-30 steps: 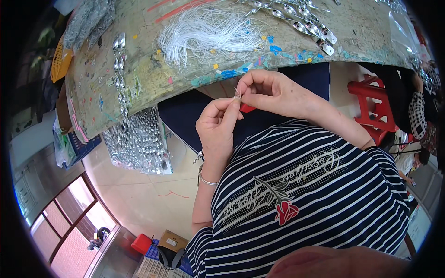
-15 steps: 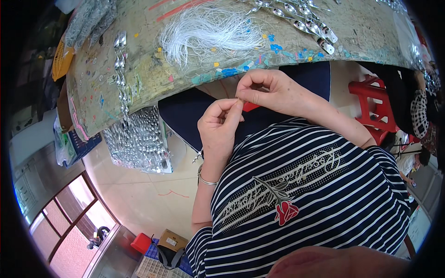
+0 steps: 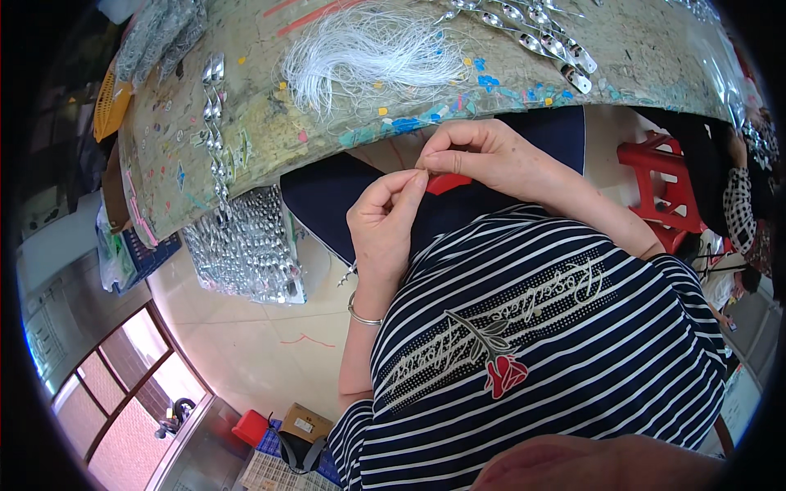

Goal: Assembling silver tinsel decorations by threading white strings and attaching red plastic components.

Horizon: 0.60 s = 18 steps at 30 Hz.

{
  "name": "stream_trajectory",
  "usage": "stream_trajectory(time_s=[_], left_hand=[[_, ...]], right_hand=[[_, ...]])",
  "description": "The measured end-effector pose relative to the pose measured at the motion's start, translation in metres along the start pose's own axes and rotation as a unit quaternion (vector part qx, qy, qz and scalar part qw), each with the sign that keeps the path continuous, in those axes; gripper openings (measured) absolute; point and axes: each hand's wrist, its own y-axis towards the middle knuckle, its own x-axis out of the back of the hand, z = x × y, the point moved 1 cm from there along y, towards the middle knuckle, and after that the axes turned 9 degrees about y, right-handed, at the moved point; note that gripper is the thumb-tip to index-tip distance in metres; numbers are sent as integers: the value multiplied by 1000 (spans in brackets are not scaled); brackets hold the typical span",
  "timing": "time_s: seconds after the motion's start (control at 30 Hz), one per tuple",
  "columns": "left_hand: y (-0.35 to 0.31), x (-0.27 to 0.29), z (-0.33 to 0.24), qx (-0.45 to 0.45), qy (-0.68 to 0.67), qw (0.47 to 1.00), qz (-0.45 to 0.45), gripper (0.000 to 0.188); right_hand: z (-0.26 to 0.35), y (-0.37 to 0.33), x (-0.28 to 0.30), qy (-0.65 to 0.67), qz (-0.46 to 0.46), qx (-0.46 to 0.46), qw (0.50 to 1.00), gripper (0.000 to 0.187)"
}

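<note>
My left hand point(image 3: 383, 214) and my right hand point(image 3: 479, 155) meet fingertip to fingertip over my lap, just off the table's near edge. Both are closed in a pinch, thumb against forefinger. Whatever lies between the fingertips is too small to make out. Beyond them on the table point(image 3: 262, 151) spreads a loose bundle of white string point(image 3: 372, 61). Twisted silvery metal strips point(image 3: 544, 41) lie in a pile at the far right of it. Another chain of twisted silvery strips point(image 3: 213, 123) runs down the table's left side and hangs past the edge.
Many silvery twisted pieces point(image 3: 246, 250) hang below the table's left edge. Clear plastic bags point(image 3: 164, 37) sit at the far left by a yellow basket point(image 3: 109, 102). A red stool point(image 3: 659, 176) stands at the right, near another person's checked sleeve point(image 3: 739, 209). Boxes point(image 3: 304, 424) rest on the floor behind.
Both hands stay pinched together, with only a slight shift up and left. At the right, the other person's checked sleeve has moved a little.
</note>
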Motion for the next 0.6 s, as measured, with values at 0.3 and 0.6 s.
stream_trajectory(time_s=[0.3,0.6], left_hand=[[1,0,2,48,-59,995,57,13],[3,-1,6,28,-35,999,23,11]], right_hand=[[-1,-3,1,31,2,-4,1000,14],[-10,0,2,22,0,16,1000,19]])
